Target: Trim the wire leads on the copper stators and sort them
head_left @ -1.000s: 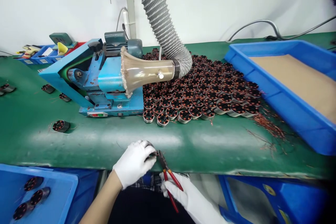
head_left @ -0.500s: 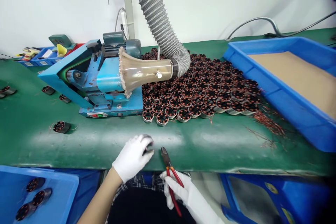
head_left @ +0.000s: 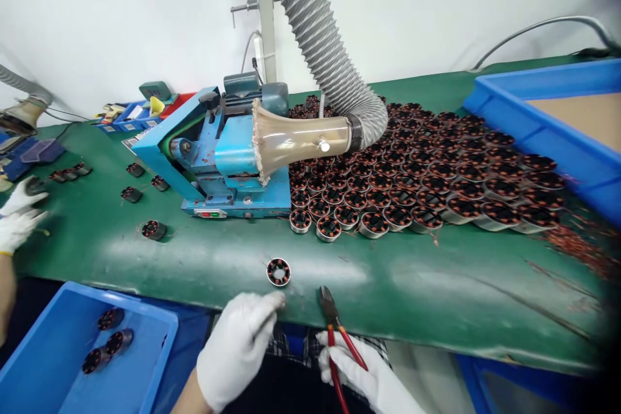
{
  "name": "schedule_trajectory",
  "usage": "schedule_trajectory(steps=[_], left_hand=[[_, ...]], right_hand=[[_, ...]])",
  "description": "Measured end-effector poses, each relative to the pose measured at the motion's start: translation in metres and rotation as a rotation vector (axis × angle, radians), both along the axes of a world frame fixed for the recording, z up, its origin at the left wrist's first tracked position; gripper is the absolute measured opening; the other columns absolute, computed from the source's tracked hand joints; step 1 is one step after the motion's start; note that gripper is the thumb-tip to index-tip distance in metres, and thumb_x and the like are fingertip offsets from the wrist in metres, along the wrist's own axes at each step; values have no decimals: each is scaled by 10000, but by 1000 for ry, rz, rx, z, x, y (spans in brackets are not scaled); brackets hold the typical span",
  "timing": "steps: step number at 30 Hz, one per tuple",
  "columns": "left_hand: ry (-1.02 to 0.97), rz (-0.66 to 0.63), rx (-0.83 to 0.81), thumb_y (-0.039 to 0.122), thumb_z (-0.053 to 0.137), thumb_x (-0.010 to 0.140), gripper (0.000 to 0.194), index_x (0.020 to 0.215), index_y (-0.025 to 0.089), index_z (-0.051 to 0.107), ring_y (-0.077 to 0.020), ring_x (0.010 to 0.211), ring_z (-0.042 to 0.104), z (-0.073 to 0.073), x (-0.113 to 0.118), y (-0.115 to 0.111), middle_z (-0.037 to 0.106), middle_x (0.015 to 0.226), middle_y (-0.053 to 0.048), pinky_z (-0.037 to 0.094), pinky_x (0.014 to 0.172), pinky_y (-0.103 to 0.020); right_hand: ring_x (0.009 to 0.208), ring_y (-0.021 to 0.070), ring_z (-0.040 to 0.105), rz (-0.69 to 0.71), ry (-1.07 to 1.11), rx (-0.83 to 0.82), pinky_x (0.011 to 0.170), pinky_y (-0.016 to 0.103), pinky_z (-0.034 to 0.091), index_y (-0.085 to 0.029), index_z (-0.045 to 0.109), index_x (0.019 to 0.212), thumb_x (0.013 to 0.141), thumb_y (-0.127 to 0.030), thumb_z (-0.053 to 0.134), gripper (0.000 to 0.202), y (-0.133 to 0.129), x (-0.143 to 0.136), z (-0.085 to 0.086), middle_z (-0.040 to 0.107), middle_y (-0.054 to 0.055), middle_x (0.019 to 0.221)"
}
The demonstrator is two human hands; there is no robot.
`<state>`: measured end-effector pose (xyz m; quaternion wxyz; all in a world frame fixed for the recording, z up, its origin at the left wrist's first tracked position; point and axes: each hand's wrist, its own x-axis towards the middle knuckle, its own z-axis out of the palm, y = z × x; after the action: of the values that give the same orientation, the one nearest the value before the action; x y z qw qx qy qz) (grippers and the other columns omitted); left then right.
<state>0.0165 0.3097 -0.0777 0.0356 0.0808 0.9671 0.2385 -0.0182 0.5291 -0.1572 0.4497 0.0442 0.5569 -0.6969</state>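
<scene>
Just above the bench's near edge, a wound motor stator (head_left: pixel 286 273) with copper coils and an open centre lies on the green mat. My left hand (head_left: pixel 237 346), in a white glove, is just below it and apart from it. Its thumb and fingers are pressed together; whatever is between them, if anything, is too small to make out. My right hand (head_left: pixel 356 365), also gloved, grips red-handled diagonal cutters (head_left: pixel 328 306) by the handles. Their jaws point away from me, slightly apart from the stator on its right.
A blue belt machine (head_left: pixel 237 149) with a ribbed hose (head_left: pixel 320 32) stands behind. Many stators (head_left: pixel 373 223) crowd the bench beside it. A blue tray (head_left: pixel 548 123) is at the right. Lower left, a blue bin (head_left: pixel 150 343) holds several stators. A co-worker's gloved hands (head_left: pixel 19 220) work at far left.
The view has swung left, bringing the co-worker's hands in. My left hand has drawn back toward me, and a stator now shows on the mat. The cutters stay in my right hand.
</scene>
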Motion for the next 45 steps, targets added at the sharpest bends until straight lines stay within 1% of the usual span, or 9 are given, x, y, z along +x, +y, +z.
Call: schedule_trajectory(steps=[4,8,13,18,24,31,39,42,45], left_hand=[[100,-129,-214,85,396,838,411,1225,216,440,-242,1223,360,3,-40,6,466,1301,-59,301,1012,-412],[1,-197,-367,137,437,848,210,1002,207,561,-256,1080,445,6,-64,16,550,1144,-65,382,858,-421],[35,-36,-376,197,408,874,175,849,182,580,-232,873,485,-3,-61,31,556,879,-66,368,788,-408],[-2,106,-327,201,373,887,198,879,196,571,-225,816,477,-13,-54,42,536,888,-61,371,697,-362],[-1,104,-276,206,381,891,191,918,217,570,-224,849,466,-18,-52,42,534,908,-47,361,724,-364],[3,90,-255,203,405,886,174,922,225,574,-220,858,462,-19,-52,41,540,908,-41,355,737,-364],[7,58,-252,203,419,882,162,889,224,579,-214,837,470,-20,-52,38,548,887,-29,352,715,-348],[30,66,-248,196,428,876,158,877,225,583,-209,832,476,-22,-52,35,546,878,-24,354,715,-339],[47,99,-244,184,428,870,166,871,225,589,-203,822,482,-24,-53,31,542,867,-24,359,715,-327]], right_hand=[[652,174,594,-24,-30,-27,677,329,457,-164,575,933,642,-575,658,511,2,0,-6,605,41,726],[621,168,591,-22,-45,-77,604,302,441,-152,549,942,667,-588,628,522,7,3,-14,591,41,710],[658,167,583,-11,14,-4,651,302,442,-147,527,986,702,-577,599,520,7,7,-3,594,44,753],[787,201,559,84,230,163,761,310,428,-160,571,936,778,-481,546,359,1,1,25,606,51,829],[738,190,530,144,307,210,721,299,420,-158,551,793,820,-434,483,285,-10,-7,37,581,38,762],[519,125,516,23,73,81,540,251,420,-148,501,885,767,-525,516,396,-21,-3,41,533,-15,618],[275,68,395,-100,5,-102,298,176,300,-163,451,651,770,-555,510,415,-29,7,21,430,-67,421],[328,100,493,-153,-123,-343,340,206,392,-139,508,775,764,-486,570,353,-26,7,18,516,-35,512],[627,172,639,-223,-226,-574,592,320,511,-137,548,907,800,-324,586,218,-27,1,27,620,51,769]])
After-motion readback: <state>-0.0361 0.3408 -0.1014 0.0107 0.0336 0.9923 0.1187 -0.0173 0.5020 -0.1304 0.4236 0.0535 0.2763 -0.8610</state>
